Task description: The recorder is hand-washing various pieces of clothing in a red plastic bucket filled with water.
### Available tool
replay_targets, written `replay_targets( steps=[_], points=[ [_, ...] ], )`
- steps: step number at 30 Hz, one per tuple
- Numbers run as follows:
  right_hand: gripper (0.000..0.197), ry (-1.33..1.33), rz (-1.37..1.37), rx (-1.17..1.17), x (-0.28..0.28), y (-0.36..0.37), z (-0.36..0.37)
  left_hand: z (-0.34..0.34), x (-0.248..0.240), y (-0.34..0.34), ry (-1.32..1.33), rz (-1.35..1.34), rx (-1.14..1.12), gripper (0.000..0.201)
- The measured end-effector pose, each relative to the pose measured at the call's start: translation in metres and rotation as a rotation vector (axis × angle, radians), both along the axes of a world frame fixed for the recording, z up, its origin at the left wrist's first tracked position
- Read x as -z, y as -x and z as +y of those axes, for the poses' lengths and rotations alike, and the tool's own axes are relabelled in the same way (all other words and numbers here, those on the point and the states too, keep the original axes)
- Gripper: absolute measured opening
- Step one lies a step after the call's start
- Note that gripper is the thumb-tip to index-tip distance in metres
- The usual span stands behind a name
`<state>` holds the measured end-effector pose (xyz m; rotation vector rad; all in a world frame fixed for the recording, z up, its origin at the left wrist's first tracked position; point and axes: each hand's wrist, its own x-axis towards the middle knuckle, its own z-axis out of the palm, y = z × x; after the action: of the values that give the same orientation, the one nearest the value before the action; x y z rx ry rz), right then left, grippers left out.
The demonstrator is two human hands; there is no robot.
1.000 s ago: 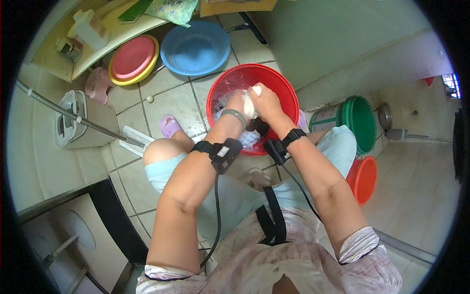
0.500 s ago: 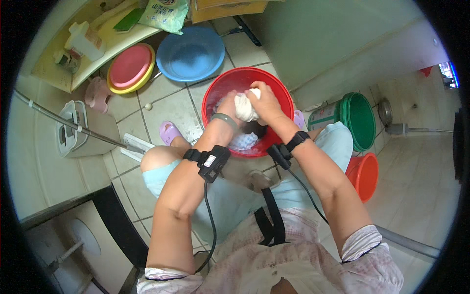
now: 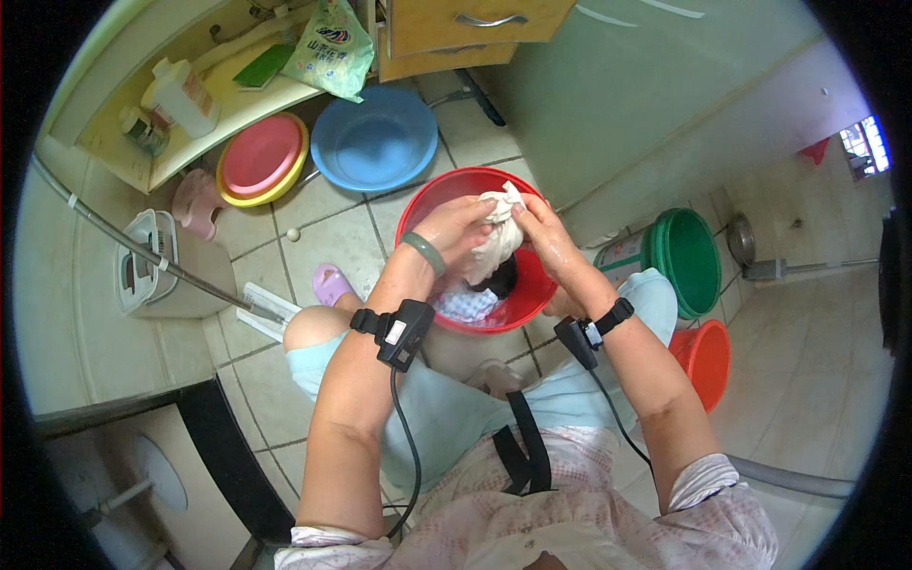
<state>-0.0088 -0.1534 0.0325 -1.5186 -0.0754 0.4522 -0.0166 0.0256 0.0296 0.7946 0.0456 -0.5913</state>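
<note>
Holding white cloth (image 3: pixel 498 239), left hand (image 3: pixel 456 225) and right hand (image 3: pixel 551 239) curl partway.

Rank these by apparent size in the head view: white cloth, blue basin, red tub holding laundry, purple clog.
1. Red tub
2. Blue basin
3. White cloth, partly hidden
4. Purple clog
</note>
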Motion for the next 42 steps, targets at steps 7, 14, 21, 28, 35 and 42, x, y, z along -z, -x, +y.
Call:
replay_targets(
  steps=[7, 14, 21, 28, 35, 42],
  points=[
    [0.029, 0.213, -0.161, 0.199, 0.018, -0.012, 0.009, -0.006, 0.019, -0.008, -0.023, -0.004, -0.328, 0.023],
    [0.034, 0.704, -0.652, -0.124, -0.002, 0.023, 0.067, -0.004, 0.087, -0.02, 0.341, 0.383, -0.278, 0.032],
    [0.026, 0.947, -0.795, -0.188, 0.026, -0.006, 0.057, -0.024, 0.074, -0.018, 0.283, 0.56, -0.486, 0.031],
    [0.027, 1.075, -0.857, -0.125, 0.029, -0.019, 0.034, -0.039, 0.044, -0.005, 0.198, 0.465, -0.431, 0.029],
    [0.043, 0.312, -0.062, 0.491, 0.043, -0.085, -0.016, 0.003, 0.026, -0.017, -0.059, 0.165, -0.36, 0.028],
    [0.04, 0.194, -0.069, 0.31, -0.002, -0.074, -0.064, 0.036, 0.009, -0.012, -0.502, -0.104, -0.5, 0.022]
  ],
)
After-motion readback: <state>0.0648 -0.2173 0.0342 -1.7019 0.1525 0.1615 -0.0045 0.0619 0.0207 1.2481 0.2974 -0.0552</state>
